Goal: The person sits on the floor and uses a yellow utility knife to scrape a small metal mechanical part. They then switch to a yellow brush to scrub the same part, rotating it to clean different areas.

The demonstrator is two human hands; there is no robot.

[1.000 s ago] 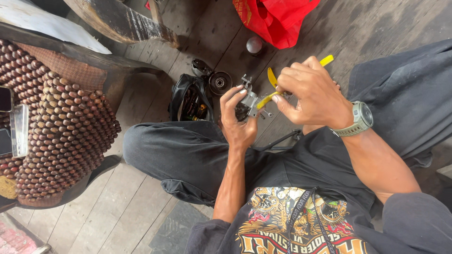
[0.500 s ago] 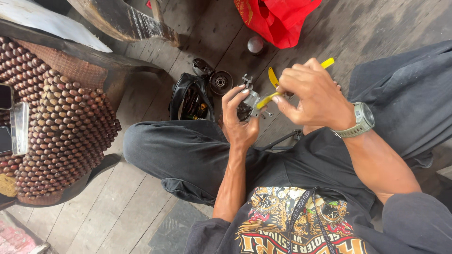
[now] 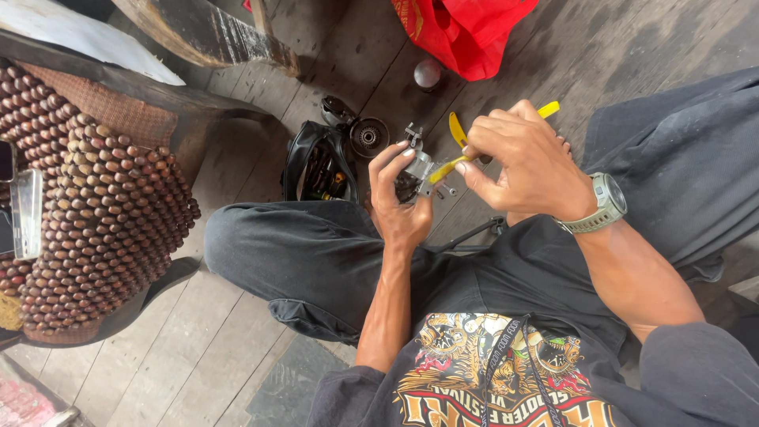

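Above my lap, over the wooden floor [image 3: 237, 348], my left hand [image 3: 399, 209] closes its fingers around a small grey metal part [image 3: 419, 168] and holds it up. My right hand [image 3: 526, 170] is closed on yellow-handled pliers [image 3: 458, 150], and their tip touches the part. Just beyond it lie an open black tool pouch [image 3: 316, 166] and a round black component [image 3: 368, 136]. Farther away I see a red bag [image 3: 466, 32]. A beaded seat cover [image 3: 87, 213] is at my left.
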